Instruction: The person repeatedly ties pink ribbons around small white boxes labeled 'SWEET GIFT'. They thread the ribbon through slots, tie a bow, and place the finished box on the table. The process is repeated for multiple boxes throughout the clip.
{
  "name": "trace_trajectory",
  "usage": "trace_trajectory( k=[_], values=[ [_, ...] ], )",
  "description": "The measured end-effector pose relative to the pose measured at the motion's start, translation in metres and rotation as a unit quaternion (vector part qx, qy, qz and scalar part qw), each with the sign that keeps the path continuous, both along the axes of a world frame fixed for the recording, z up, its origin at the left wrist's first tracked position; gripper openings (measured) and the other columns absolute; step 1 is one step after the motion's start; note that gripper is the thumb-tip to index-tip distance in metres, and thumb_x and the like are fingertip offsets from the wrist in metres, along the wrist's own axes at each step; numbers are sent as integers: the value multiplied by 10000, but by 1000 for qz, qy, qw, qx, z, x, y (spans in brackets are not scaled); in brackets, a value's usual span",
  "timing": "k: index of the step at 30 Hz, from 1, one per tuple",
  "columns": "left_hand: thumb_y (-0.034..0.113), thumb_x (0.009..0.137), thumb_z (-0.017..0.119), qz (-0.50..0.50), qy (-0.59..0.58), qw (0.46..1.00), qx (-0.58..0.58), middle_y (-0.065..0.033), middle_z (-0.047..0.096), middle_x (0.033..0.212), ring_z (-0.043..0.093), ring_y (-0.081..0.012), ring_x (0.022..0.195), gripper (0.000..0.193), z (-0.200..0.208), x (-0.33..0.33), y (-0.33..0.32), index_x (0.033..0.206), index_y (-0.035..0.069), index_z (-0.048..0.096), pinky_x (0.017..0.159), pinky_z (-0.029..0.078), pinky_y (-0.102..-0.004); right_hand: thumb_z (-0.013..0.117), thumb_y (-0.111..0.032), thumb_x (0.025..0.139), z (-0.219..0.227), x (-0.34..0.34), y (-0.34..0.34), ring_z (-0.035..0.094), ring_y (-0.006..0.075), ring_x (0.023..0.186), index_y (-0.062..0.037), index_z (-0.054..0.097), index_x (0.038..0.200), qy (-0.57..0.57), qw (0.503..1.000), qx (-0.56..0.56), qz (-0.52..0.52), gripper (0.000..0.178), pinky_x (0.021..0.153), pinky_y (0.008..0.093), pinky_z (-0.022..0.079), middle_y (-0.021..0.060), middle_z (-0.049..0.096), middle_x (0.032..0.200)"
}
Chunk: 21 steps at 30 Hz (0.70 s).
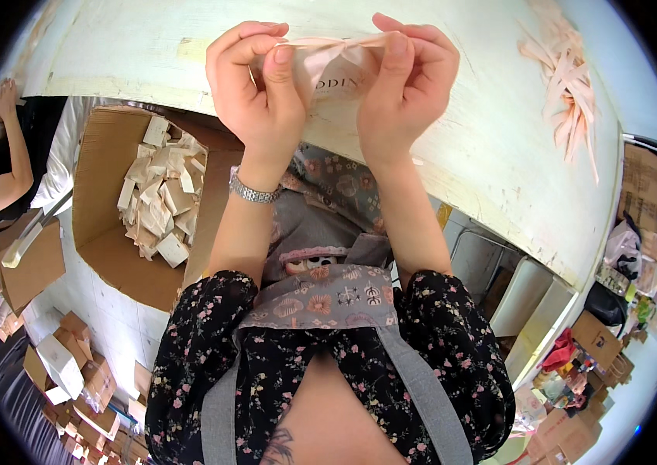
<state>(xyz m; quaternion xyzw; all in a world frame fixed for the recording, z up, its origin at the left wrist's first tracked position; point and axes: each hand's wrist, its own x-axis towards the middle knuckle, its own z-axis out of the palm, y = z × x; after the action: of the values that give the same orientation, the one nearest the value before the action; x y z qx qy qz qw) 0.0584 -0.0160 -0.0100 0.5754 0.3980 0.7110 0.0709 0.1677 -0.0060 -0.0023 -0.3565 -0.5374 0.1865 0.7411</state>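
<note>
Both my hands are raised over the far part of a pale, worn table [491,132]. A thin peach ribbon [309,39] runs between them, with a knot or crossing near its middle. My left hand [257,77] pinches the ribbon's left side between thumb and fingers, and my right hand [410,85] pinches its right side. Just below the ribbon, between my palms, is a small cream printed packet or box [336,74]; its sides are partly hidden by my hands. On the table's right side lies a loose pile of peach ribbons [572,97].
An open cardboard carton [96,194] at the left holds many small cream packets [162,194]. Another person [7,170] is at the far left table edge. More cartons [84,372] stand on the floor lower left. Boxes and bags [596,341] crowd the right.
</note>
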Motion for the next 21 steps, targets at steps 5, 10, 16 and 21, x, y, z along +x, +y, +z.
trace_trajectory(
  k=[5,10,16,21],
  values=[
    [99,946,514,-94,-26,989,-110,-127,536,1096,532,-102,780,94,9,-8,-2,968,9,496,665,442,-205,580,-80,907,0,11,8,560,158,847,-5,515,885,-103,995,20,-4,101,663,241,457,127,566,1011],
    [156,951,521,-13,44,996,-73,-130,529,1107,512,-94,817,152,18,3,-12,965,13,471,666,439,-215,607,-111,909,1,1,0,560,116,786,-3,517,872,47,997,-28,60,146,652,228,462,111,582,1005],
    [140,940,517,51,139,985,92,-126,553,1025,564,-241,911,123,-15,0,9,926,26,473,790,465,-318,589,-118,925,11,-3,-4,502,50,666,-1,506,854,127,990,-54,25,160,584,185,429,77,598,927],
    [161,961,492,68,135,987,57,-142,561,1035,555,-201,922,157,-13,-4,12,959,9,453,792,470,-297,608,-135,917,16,-1,-1,500,52,697,0,513,842,134,988,-77,20,181,595,187,423,65,603,895]
  ],
)
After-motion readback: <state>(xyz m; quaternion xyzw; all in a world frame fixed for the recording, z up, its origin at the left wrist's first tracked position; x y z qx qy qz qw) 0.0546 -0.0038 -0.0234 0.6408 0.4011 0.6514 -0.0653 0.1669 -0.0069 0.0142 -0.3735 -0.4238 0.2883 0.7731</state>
